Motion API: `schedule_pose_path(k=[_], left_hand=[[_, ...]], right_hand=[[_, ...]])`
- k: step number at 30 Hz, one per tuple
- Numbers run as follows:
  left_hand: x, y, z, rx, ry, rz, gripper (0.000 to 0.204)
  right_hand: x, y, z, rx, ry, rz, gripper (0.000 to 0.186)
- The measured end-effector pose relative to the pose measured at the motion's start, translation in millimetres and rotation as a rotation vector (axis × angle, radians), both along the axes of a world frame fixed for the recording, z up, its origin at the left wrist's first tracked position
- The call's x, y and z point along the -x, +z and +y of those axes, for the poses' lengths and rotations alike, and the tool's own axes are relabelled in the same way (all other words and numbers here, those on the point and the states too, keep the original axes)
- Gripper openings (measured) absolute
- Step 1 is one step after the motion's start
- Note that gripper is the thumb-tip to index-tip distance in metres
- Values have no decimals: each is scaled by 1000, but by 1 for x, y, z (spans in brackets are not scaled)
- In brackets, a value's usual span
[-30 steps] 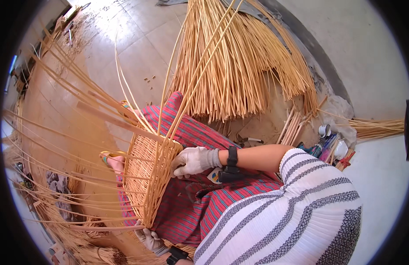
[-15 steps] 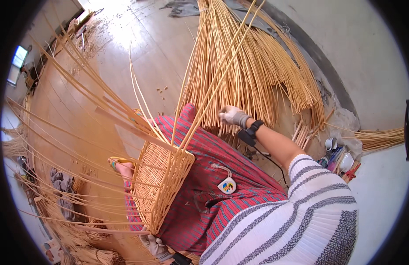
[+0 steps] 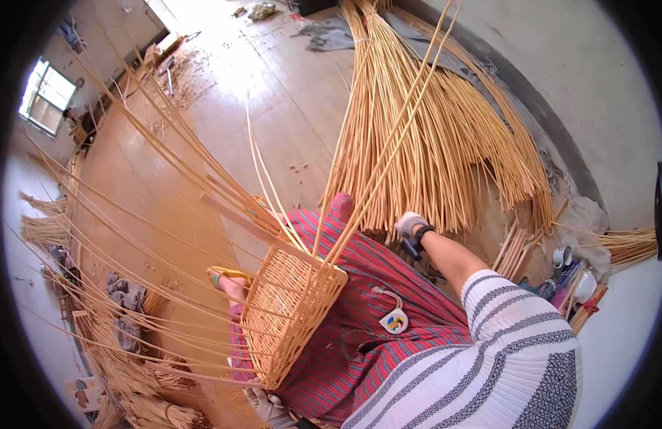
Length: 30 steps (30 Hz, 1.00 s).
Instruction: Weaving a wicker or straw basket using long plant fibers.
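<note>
A partly woven rattan basket (image 3: 284, 318), long stakes fanning out from it, rests tilted on my lap over red striped cloth (image 3: 374, 279). My gloved left hand (image 3: 266, 404) is at the basket's lower corner, mostly cut off or hidden, its fingers curled there. My gloved right hand (image 3: 409, 224) is stretched forward to the near ends of a big bundle of loose canes (image 3: 424, 136); its fingertips are too small and turned away to read. A small white round object with a cord (image 3: 394, 322) lies on the cloth beside the basket.
Short sticks (image 3: 513, 250), a tin (image 3: 561, 257) and plastic sheeting (image 3: 584, 218) lie on the right by the wall. Grey cloths (image 3: 123, 307) and cane piles (image 3: 159, 407) are on the left. A window (image 3: 48, 96) shows at the far left.
My right hand has left the basket's rim and moved forward to the cane bundle, uncovering the white corded object. The view has tilted up, showing more window and floor. My left hand stays at the basket's corner.
</note>
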<state>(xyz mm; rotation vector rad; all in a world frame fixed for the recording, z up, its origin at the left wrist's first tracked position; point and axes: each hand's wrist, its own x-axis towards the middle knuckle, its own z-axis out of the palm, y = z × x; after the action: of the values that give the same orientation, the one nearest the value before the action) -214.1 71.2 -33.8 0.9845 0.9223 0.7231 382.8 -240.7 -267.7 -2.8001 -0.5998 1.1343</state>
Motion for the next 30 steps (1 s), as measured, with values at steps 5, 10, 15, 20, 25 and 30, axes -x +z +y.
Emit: schedule_pose_path(k=[5,10,15,20,25,30], left_hand=[[-6,1,-9,-141,105,522,52],[-53,45,-24,-339,-91,591,71],[-28,16,-17,38,228,-87,25],[-31,-6,-9,-4,293,18,20],[-40,18,-20,-49,234,145,21],[-46,13,-20,-22,260,121,19]], right_hand=[[21,66,-8,-69,-373,155,63],[23,89,-29,-144,-402,212,73],[24,53,-4,-442,-339,81,44],[28,-1,-54,-694,-166,124,19],[30,32,-39,-611,-763,435,15],[18,37,-31,-813,-902,519,21]])
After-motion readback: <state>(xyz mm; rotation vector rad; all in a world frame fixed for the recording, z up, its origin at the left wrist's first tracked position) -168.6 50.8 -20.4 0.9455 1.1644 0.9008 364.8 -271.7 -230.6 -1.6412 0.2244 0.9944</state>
